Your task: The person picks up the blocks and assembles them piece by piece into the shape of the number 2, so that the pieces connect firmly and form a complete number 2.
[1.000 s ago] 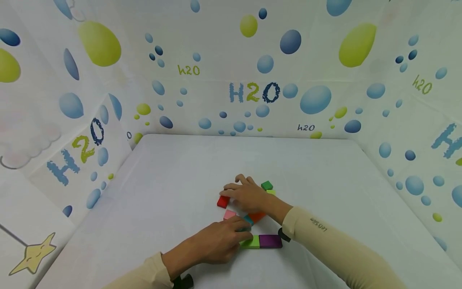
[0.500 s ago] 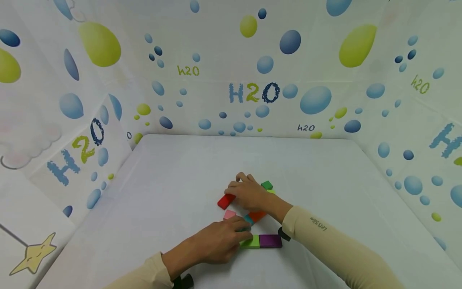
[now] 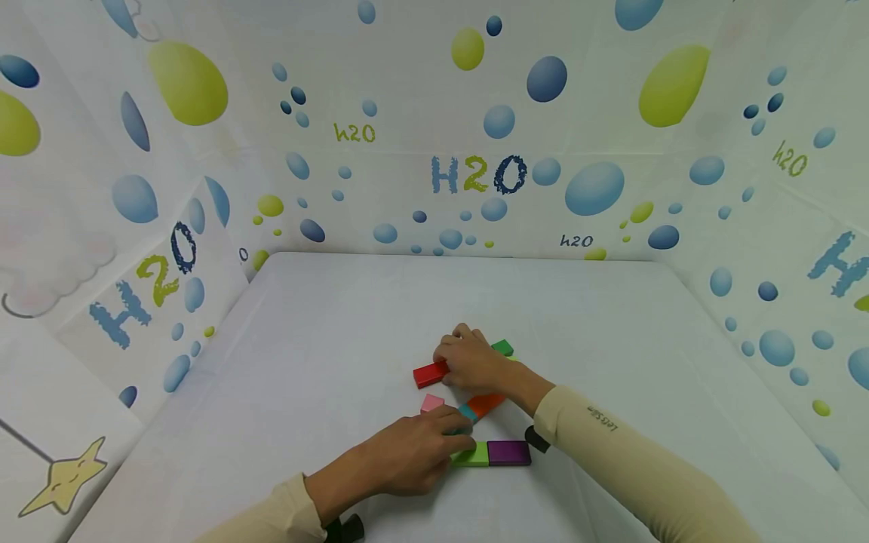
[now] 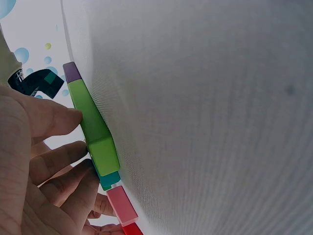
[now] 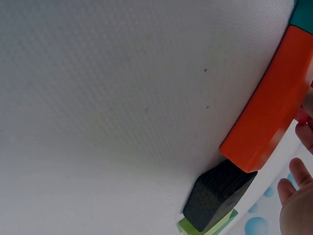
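Observation:
My right hand (image 3: 475, 362) grips the right end of a red block (image 3: 429, 375), its fingers curled over it. Just the left part of that block shows. Nearer to me, my left hand (image 3: 421, 450) rests at a light green block (image 3: 473, 455). In the left wrist view the thumb and straight fingers touch along this block's upper edge (image 4: 93, 115). A purple block (image 3: 509, 452) lies end to end with it. Behind the left fingertips sit a teal block (image 3: 467, 412) and an orange block (image 3: 486, 405). A pink block (image 3: 432, 403) lies just beyond the left knuckles.
A dark green block (image 3: 502, 348) and a light green one, mostly hidden, lie past the right wrist. In the right wrist view a black block (image 5: 217, 196) stands by the orange one's end. White cloth (image 3: 326, 324) covers the table, with patterned cloth walls (image 3: 407, 90) around it.
The right hand has drawn inward to the right, turning the red block from slanting to nearly level. More of the orange block shows. The left hand has stayed put.

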### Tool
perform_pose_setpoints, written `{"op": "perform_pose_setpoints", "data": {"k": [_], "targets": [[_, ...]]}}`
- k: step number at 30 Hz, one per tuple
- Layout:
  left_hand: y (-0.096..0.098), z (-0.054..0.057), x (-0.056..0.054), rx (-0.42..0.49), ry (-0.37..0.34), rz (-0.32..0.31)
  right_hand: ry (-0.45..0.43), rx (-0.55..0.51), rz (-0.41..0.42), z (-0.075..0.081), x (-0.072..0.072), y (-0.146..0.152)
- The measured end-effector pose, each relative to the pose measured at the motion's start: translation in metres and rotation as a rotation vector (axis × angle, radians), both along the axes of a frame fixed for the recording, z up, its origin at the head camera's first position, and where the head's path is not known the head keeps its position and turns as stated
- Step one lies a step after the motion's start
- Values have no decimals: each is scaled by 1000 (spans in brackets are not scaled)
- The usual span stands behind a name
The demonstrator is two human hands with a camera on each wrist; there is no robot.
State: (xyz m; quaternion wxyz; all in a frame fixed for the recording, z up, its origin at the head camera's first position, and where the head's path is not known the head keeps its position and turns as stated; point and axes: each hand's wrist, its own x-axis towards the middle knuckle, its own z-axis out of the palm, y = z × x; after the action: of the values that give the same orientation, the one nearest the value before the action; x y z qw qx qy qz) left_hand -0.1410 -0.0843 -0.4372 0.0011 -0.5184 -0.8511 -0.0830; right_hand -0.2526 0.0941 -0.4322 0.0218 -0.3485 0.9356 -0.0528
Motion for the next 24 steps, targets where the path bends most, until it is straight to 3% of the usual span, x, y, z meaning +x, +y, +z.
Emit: {"op": "perform_pose_setpoints", "data": {"k": [16,24], "targets": [[0,-1,0,-11,-4,11,-26,-145,-33,10,-7,14],[0,-2,0,-12,-8,18,-2,-143,-150,11,-19,36]]}}
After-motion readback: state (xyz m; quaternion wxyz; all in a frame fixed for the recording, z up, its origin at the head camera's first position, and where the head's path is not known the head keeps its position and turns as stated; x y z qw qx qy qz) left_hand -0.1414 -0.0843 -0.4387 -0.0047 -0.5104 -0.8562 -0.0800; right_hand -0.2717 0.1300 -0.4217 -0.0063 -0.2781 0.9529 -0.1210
